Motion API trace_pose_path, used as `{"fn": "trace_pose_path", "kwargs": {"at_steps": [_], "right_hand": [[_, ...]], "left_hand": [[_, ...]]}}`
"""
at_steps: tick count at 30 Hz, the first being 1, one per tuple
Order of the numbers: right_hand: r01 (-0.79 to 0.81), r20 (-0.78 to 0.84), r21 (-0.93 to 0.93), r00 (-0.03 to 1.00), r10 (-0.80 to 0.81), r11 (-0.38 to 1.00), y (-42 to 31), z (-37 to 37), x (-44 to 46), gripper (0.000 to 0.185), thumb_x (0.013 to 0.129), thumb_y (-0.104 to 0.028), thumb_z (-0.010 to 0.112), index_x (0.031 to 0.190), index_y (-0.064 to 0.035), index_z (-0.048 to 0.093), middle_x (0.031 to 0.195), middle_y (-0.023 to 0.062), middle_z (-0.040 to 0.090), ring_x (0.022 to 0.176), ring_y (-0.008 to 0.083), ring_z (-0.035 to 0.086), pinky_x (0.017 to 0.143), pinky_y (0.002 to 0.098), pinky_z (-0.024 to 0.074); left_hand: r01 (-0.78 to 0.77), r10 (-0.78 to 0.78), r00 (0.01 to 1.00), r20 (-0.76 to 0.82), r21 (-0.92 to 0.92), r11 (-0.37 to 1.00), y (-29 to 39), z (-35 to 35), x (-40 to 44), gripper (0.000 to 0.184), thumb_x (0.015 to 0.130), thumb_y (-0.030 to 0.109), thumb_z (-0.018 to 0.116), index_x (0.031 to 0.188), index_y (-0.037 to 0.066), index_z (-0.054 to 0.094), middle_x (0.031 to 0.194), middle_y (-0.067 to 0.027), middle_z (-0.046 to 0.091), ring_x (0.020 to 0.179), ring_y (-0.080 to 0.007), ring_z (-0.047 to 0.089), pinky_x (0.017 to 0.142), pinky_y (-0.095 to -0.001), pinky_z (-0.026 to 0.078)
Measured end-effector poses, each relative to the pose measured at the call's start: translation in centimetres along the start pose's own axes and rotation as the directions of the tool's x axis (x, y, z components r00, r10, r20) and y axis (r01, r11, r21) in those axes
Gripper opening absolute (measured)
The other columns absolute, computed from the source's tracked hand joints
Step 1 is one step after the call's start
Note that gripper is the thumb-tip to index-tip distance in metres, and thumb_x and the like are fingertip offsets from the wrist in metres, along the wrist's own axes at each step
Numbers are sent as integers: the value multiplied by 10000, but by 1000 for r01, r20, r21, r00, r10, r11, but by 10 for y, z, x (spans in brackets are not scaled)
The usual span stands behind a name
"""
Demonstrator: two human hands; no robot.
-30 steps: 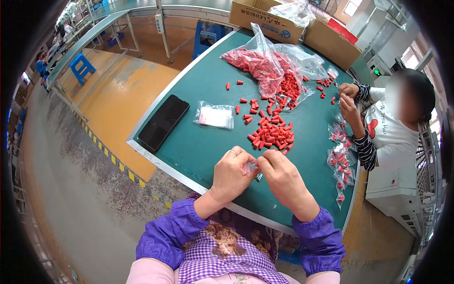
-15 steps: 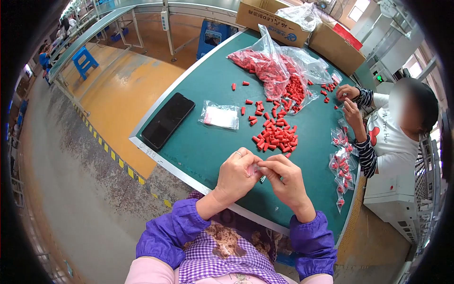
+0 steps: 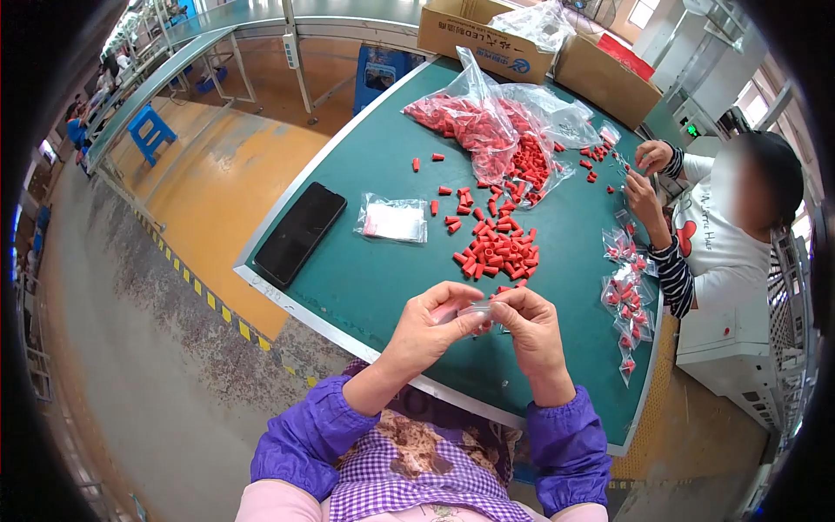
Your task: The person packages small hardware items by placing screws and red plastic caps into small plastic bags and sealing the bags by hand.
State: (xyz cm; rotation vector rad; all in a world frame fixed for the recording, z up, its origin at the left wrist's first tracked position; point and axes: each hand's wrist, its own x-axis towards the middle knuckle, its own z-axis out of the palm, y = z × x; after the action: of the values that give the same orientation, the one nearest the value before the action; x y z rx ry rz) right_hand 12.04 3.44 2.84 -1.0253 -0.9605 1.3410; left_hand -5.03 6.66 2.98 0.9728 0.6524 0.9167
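My left hand [image 3: 428, 329] and my right hand [image 3: 532, 335] meet over the near edge of the green table. Between their fingertips they pinch a small clear plastic bag [image 3: 475, 311], one hand at each side. Red is visible just under the bag, partly hidden by my fingers. Just beyond my hands lies a pile of red caps [image 3: 500, 250]. Farther back, a large clear bag [image 3: 487, 130] full of red caps lies on its side, with caps spilling from its mouth. A packet of small clear bags [image 3: 391, 218] lies to the left of the pile.
A black phone [image 3: 300, 233] lies at the table's left edge. Filled small bags [image 3: 628, 296] line the right side. There a co-worker [image 3: 726, 217] handles small parts with both hands. Cardboard boxes [image 3: 487, 42] stand at the far end. A blue stool [image 3: 150, 132] is on the floor.
My fingertips have moved slightly apart, and more of the small bag shows between them. The co-worker's hands have separated a little.
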Motion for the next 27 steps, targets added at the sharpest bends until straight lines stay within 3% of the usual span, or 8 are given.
{"fn": "trace_pose_path", "kwargs": {"at_steps": [7,11,14,17,20,22,26,27], "right_hand": [[-10,-61,-80,998,6,997,-6,4,-5,108,860,-79,661,900,17,630,817,41,648,744,88,599,692,226,484],[72,-107,-112,991,-84,991,1,4,-8,102,881,-66,632,875,36,623,819,35,621,737,90,596,686,225,493],[132,-125,-195,979,-158,972,7,3,-10,114,891,-66,622,858,42,608,823,32,604,737,92,592,680,229,488],[169,-172,-248,961,-215,954,8,6,-8,95,878,-53,631,857,37,610,820,38,604,723,90,582,667,229,478],[234,-92,-313,957,-274,920,3,8,-10,69,862,-37,640,846,25,613,806,39,607,714,92,570,662,231,470],[213,-58,-330,968,-245,920,-2,11,-13,54,850,-31,647,838,13,617,784,39,609,706,97,564,668,231,465],[231,-88,-504,945,-316,832,4,6,-17,71,856,-56,649,824,-4,613,766,36,612,684,110,577,653,245,467],[232,-90,-503,944,-317,832,1,5,-17,71,856,-56,649,824,-4,613,766,36,612,684,110,577,653,245,467]], "left_hand": [[6,0,995,-98,62,998,-9,-5,-1,101,853,115,683,905,43,635,813,33,598,675,-8,499,504,-155,379],[41,-31,996,-87,117,992,-12,-5,-2,90,854,106,680,900,44,634,814,37,599,662,-7,489,511,-155,377],[-84,95,992,-79,123,989,-19,-8,-2,82,853,97,679,901,44,639,795,35,590,671,-5,485,528,-152,378],[130,-128,988,-86,16,991,-7,-4,-3,77,845,88,686,887,36,648,825,20,579,714,-25,510,580,-162,403],[62,-63,997,-37,-22,998,-8,6,0,89,846,68,680,899,3,652,828,-3,598,764,-81,564,698,-200,472],[-180,180,984,3,2,984,-21,5,2,117,850,80,676,939,11,640,881,-13,583,770,-87,564,669,-212,456],[-95,96,995,-13,8,995,-25,6,-1,188,856,94,671,1007,-4,616,891,-36,576,756,-104,565,670,-224,469],[44,-45,999,-4,-108,993,-23,4,-2,216,869,117,657,1038,-5,601,901,-47,567,754,-112,559,671,-234,474]]}}
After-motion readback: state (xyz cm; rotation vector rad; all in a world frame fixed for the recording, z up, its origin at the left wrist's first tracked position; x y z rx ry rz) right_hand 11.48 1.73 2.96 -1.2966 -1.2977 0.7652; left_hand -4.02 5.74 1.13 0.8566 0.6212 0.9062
